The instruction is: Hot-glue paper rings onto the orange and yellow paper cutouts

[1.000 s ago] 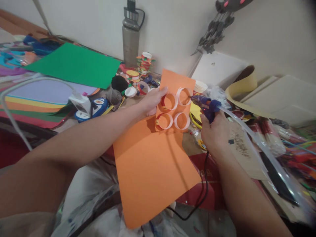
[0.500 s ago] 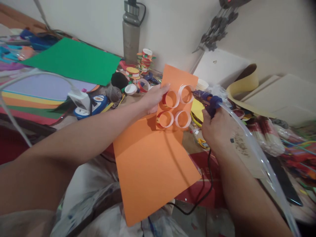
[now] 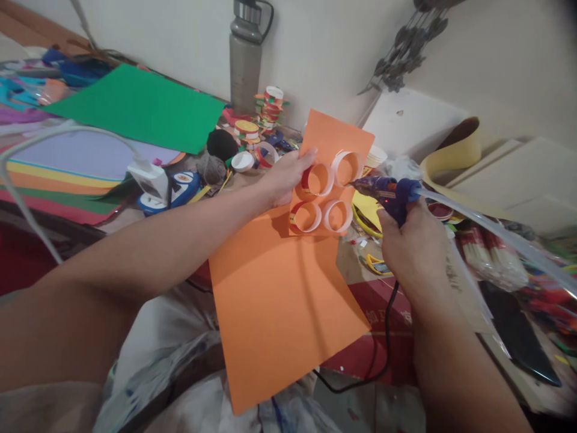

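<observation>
— How far have you got?
— Four paper rings [image 3: 318, 215] stand on the orange card [image 3: 339, 128], two above two. I can't tell whether all are stuck fast. The nozzle of my glue gun [image 3: 391, 191] is at the lower right rim of the upper right ring [image 3: 356, 161]; the card above the rings is bare.
— And your hands?
— My left hand [image 3: 291, 174] pinches the card's left edge, thumb in front, other fingers mostly hidden. My right hand [image 3: 413, 243] is wrapped round the gun's handle; whether I'm squeezing the trigger, I can't tell.
— Where is the card?
— Held up in front of me, tilted, at the far end of the big orange sheet [image 3: 283, 307]. I can't tell if they touch.
— Any change from half a second ago?
— The nozzle has slipped lower round that ring's rim. The four rings keep their places on the card, and my left grip is the same.
</observation>
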